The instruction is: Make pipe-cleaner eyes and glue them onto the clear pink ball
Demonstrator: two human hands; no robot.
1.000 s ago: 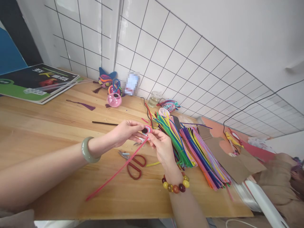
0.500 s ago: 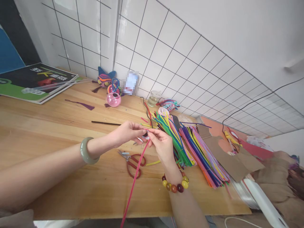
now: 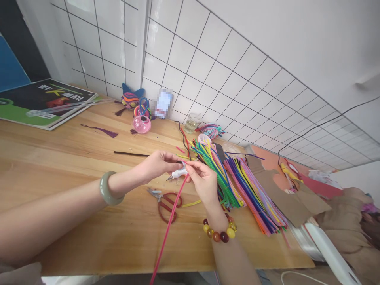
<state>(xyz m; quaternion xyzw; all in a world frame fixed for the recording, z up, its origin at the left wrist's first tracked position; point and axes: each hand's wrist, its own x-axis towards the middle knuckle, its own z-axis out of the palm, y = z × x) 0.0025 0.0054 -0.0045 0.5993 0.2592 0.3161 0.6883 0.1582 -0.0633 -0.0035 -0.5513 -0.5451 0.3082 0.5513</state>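
A long pink pipe cleaner point(image 3: 168, 222) runs from my fingertips down past the table's front edge. My right hand point(image 3: 204, 183) pinches it near its upper end. My left hand point(image 3: 164, 163), closed too, has thumb and fingers at the tip of the same pipe cleaner, close against the right fingertips. Just behind and below the fingers lies a white hot glue gun point(image 3: 179, 173) with a metal nozzle, partly covered by my hands. Red-handled scissors point(image 3: 166, 204) rest on the table below, blades toward the upper left.
Bundles of coloured pipe cleaners point(image 3: 252, 190) lie right of my hands, beside brown cardboard point(image 3: 285, 198). Along the wall stand a phone point(image 3: 164, 103), a glass jar point(image 3: 192, 123), a pink clear container point(image 3: 141, 124) and a colourful animal figure point(image 3: 130, 97). A purple tassel point(image 3: 103, 130) lies left.
My left fingers have drawn in and up slightly, so more of the white glue gun shows beneath them. The pipe cleaner stays pinched between my hands.
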